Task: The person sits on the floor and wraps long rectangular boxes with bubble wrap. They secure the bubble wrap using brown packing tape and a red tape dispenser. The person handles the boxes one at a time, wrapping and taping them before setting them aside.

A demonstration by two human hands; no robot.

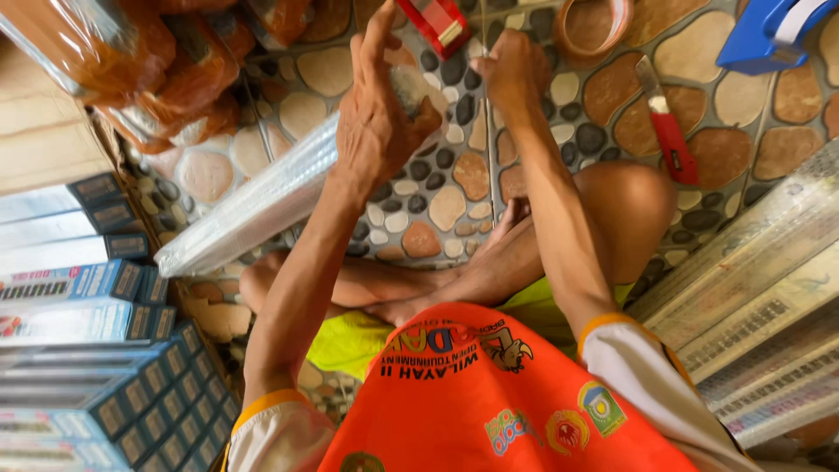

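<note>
My left hand (pixel 376 109) grips the near end of a long clear plastic-wrapped pack (pixel 253 205), which slants down to the left over the pebble-pattern floor (pixel 437 205). One finger of that hand points up. My right hand (pixel 516 65) is curled into a fist just right of the pack's end, close to my left hand. Nothing is visible inside the fist. I sit cross-legged, with my legs and feet (pixel 454 280) under my arms.
A red tape dispenser (pixel 441 24), a brown tape roll (pixel 594 26) and a red-handled cutter (pixel 666 127) lie ahead. A blue plastic object (pixel 773 31) is at top right. Blue boxes (pixel 96 367) are stacked on the left, orange packets (pixel 131 61) top left, long flat packs (pixel 760 288) on the right.
</note>
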